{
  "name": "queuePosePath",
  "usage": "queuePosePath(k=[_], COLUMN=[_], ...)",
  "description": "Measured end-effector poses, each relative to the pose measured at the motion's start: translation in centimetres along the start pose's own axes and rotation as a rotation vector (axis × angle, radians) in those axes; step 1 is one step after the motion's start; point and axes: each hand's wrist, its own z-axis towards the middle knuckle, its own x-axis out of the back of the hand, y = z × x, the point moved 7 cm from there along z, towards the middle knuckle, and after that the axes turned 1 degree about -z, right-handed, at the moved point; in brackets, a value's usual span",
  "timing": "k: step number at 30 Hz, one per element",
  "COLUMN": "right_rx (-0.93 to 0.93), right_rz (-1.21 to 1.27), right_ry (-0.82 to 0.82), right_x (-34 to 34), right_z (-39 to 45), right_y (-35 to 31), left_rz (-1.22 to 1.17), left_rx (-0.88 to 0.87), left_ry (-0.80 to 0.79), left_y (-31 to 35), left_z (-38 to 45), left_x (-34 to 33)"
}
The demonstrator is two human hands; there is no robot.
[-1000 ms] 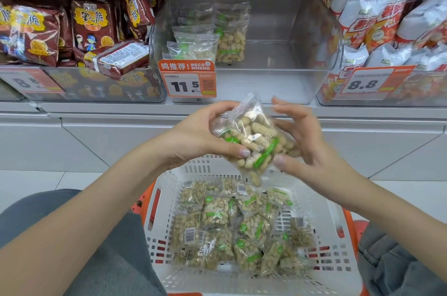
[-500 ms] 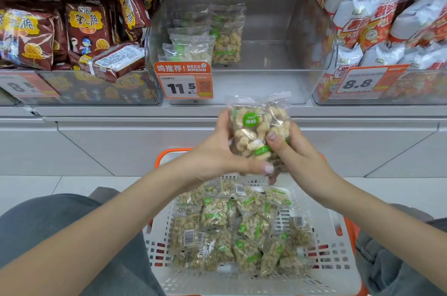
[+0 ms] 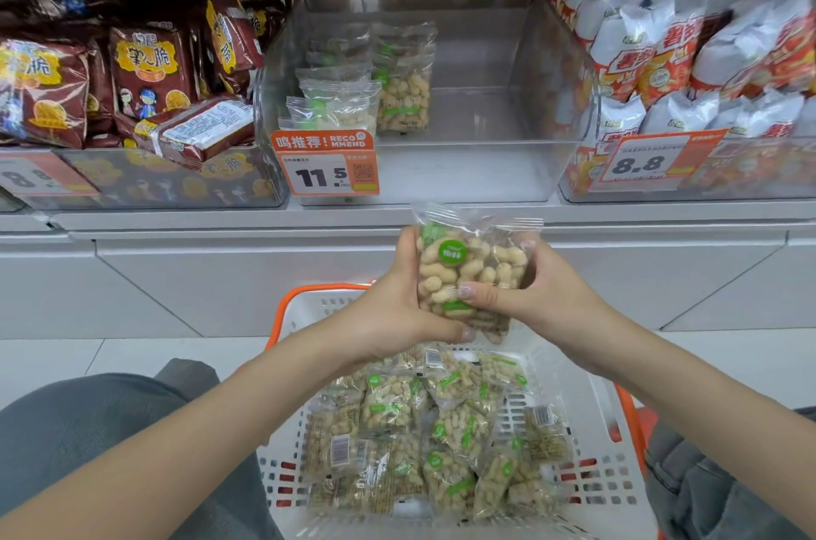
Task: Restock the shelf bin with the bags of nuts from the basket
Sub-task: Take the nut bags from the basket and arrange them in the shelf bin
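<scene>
A clear bag of peanuts (image 3: 474,263) with a round green label stands upright between my hands, just below the shelf edge. My left hand (image 3: 397,301) grips its left side and bottom, thumb under it. My right hand (image 3: 536,296) grips its right side, thumb across the front. Below them, the white basket (image 3: 596,491) with an orange rim holds several more bags of nuts (image 3: 441,433). Straight ahead on the shelf is the clear shelf bin (image 3: 485,168), with a few bags of nuts (image 3: 399,93) standing at its left side.
A bin of dark red snack packs (image 3: 145,89) sits left of the clear bin, and white and orange bags (image 3: 689,53) fill the bin on the right. Price tags 11.5 (image 3: 324,168) and 8.8 (image 3: 640,161) hang on the bin fronts. My knees flank the basket.
The bag has turned from tilted to upright, label facing me, and risen slightly toward the shelf. Both hands shifted their hold to the bag's sides.
</scene>
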Motion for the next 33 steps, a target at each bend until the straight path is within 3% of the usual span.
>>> queuePosePath(k=[3, 8, 10, 13, 16, 20, 26, 29, 33], right_rx=[0.033, 0.154, 0.181, 0.172, 0.079, 0.009, -0.105, -0.128, -0.094], right_rz=[0.091, 0.251, 0.256, 0.155, 0.032, -0.13, -0.525, -0.555, -0.602], right_ry=[0.064, 0.182, 0.215, 0.248, 0.23, 0.165, 0.241, 0.205, 0.285], right_x=[0.6, 3.5, 4.4, 4.7, 3.7, 1.8, 0.9, 0.9, 1.3], right_z=[0.1, 3.7, 6.6, 12.4, 17.7, 22.6, 23.3, 23.1, 23.0], right_y=[-1.9, -8.8, -11.2, -12.3, -10.9, -8.0, -7.6, -7.4, -7.5], left_rz=[0.11, 0.485, 0.726, 1.052, 1.1, 1.209, 1.179, 1.169, 1.174], left_rx=[-0.043, -0.185, -0.219, -0.134, -0.038, -0.041, -0.054, -0.048, -0.05], left_ry=[0.037, 0.351, 0.465, 0.564, 0.553, 0.481, 0.485, 0.478, 0.471], left_y=[0.7, 3.8, 4.8, 4.4, 3.6, 3.3, 3.5, 3.4, 3.3], left_z=[0.4, 0.8, 0.9, 1.4, 2.0, 2.5, 2.4, 2.4, 2.5], left_x=[0.6, 6.0, 8.3, 10.7, 11.0, 10.1, 10.1, 9.9, 9.5])
